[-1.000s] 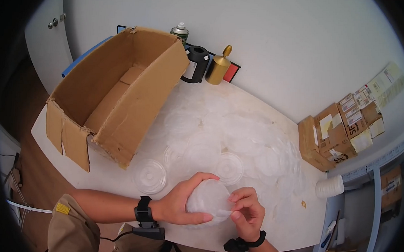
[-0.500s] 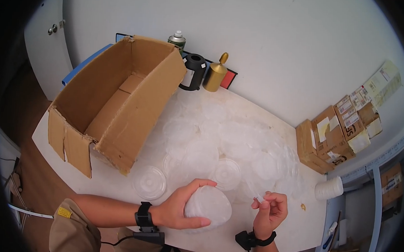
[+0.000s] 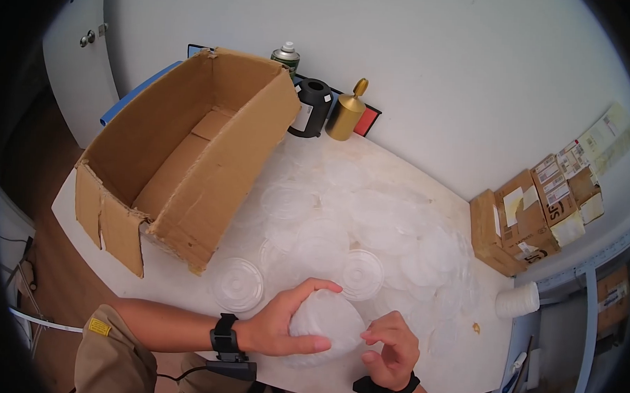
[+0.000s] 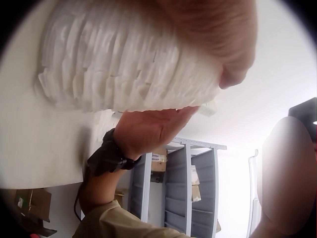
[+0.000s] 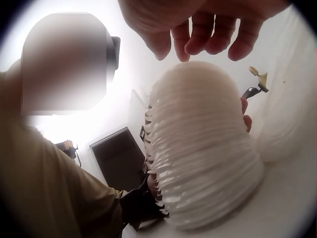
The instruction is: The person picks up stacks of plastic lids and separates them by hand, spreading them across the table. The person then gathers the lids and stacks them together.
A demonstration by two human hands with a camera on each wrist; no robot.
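Observation:
A thick stack of translucent plastic lids (image 3: 327,323) is in my left hand (image 3: 277,330), the thumb on the near side and fingers on the far side. The left wrist view shows the many layered rims of the stack (image 4: 124,64) from close up. My right hand (image 3: 394,347) is at the right edge of the stack, fingers loosely bent and holding nothing. In the right wrist view, the right fingertips (image 5: 205,47) hang just over the stack's top. Loose translucent lids (image 3: 398,228) lie spread across the table beyond both hands.
A long open cardboard box (image 3: 190,156) stands at the table's left. Behind it are a spray can (image 3: 286,57), a black container (image 3: 312,108) and a gold canister (image 3: 345,117). Cardboard boxes (image 3: 518,219) and a white roll-shaped stack (image 3: 518,300) are at the right.
My right hand moved right from the stack with a thin clear piece at its fingertips, then came back to the stack without it. My left hand kept its grip.

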